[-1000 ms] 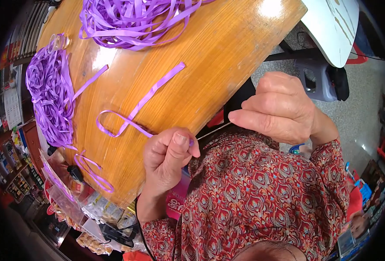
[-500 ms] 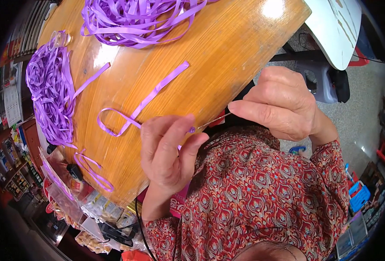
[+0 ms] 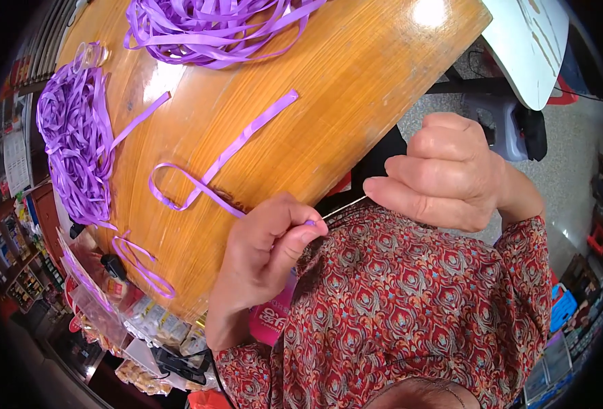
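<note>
A varnished wooden table (image 3: 356, 88) fills the upper half of the view, its edge running slantwise just in front of you, with a grey floor and a white stool off to the right.

Nearest to you, your left hand (image 3: 267, 255) is closed in a pinch: thumb and forefinger grip the end of a single purple ribbon (image 3: 233, 150) right at the table's edge. Your right hand (image 3: 444, 174) sits a little apart from it, fingers curled tight, holding a thin needle (image 3: 342, 208) whose tip points at the pinched ribbon end — the two look nearly touching, though whether the needle has gone through the ribbon is too small to tell.

From your left fingers the ribbon runs up onto the table, curls into one loose loop, crosses itself and then lies straight toward the middle of the tabletop. So this piece seems only started: one loop laid, most of its length still flat.

Further left, a short ribbon loop (image 3: 138, 262) hangs near the table's lower edge. Beyond that, a dense pile of ribbon (image 3: 73, 143) sits along the left side, and a bigger loose heap of ribbon (image 3: 206, 31) lies at the far end — plenty, I judge, left to work. Small packets (image 3: 158, 320) crowd the space below the table on the left.
</note>
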